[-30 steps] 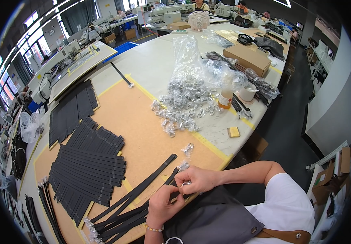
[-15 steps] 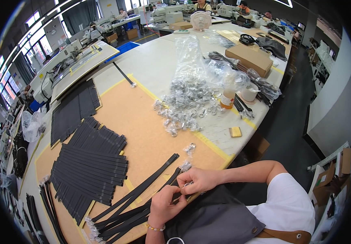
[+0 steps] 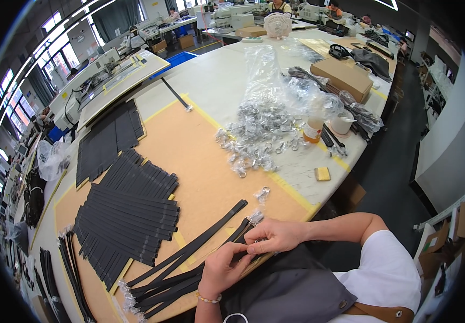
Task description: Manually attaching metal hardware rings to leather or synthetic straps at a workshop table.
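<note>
My left hand (image 3: 224, 271) and right hand (image 3: 275, 235) meet at the table's near edge, fingertips pinched together. The left fingers close on a black strap end, mostly hidden. A small metal fitting in my right fingers is almost covered. Beside my hands, several long black straps (image 3: 189, 237) lie across the board, with plastic-wrapped metal hooks (image 3: 130, 299) at their near left ends. Another wrapped hook (image 3: 255, 217) rests just beyond my right hand, and a loose wrapped hook (image 3: 263, 194) lies farther out.
Fanned black strips (image 3: 127, 220) cover the left of the tan board (image 3: 200, 151). A heap of wrapped metal hooks (image 3: 262, 132) lies beyond. To the right stand a jar of amber liquid (image 3: 312, 132), a yellow block (image 3: 322, 174) and a cardboard box (image 3: 343, 78).
The whole view has shifted slightly, so the scene sits farther right. My fingers have drawn closer together, and the metal ring that showed between them is now mostly covered.
</note>
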Motion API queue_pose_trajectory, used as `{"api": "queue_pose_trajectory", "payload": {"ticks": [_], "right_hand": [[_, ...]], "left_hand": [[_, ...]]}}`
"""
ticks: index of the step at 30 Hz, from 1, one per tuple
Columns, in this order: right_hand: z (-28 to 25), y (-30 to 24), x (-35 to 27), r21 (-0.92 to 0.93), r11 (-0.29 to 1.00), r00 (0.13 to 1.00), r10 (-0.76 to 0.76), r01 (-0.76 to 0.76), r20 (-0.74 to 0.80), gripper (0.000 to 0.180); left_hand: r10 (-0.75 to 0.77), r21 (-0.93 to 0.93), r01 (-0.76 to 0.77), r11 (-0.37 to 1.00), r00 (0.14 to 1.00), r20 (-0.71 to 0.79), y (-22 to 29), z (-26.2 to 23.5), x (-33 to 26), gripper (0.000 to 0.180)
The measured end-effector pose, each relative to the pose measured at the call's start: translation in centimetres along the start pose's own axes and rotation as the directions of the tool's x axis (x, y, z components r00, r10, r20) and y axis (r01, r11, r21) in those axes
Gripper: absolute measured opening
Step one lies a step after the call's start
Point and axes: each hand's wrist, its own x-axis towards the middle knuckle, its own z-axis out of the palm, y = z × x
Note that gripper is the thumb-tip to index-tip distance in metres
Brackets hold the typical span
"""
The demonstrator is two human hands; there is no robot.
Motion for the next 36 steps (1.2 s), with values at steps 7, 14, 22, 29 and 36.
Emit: {"api": "queue_pose_trajectory", "payload": {"ticks": [7, 14, 22, 29, 36], "right_hand": [[2.5, 0.6, 0.0, 0.185, 0.982, 0.996, -0.019, 0.035, -0.090, 0.023], [1.9, 2.1, 1.0, 0.245, 0.966, 0.992, 0.106, -0.086, -0.068, 0.022], [-2.2, 2.1, 0.8, 0.381, 0.919, 0.994, 0.083, -0.103, 0.069, 0.031], [-2.2, 2.8, 0.9, 0.413, 0.905, 0.994, 0.081, -0.105, 0.075, 0.030], [-1.8, 3.1, 0.4, 0.422, 0.893, 0.988, 0.143, -0.155, 0.059, 0.028]], "left_hand": [[-0.007, -0.148, 0.009, 0.989, 1.000, 0.013, -0.7, 0.1, -0.6, 0.030], [-0.099, -0.154, 0.098, 0.983, 0.995, 0.007, -1.7, 0.0, -1.0, 0.033], [-0.153, -0.128, 0.139, 0.982, 0.983, -0.102, -1.9, -1.2, 0.2, 0.029], [-0.182, -0.133, 0.168, 0.977, 0.978, -0.098, -2.0, -1.1, -0.1, 0.030], [-0.212, -0.168, 0.197, 0.966, 0.974, -0.075, -2.4, -0.3, 0.2, 0.029]]}}
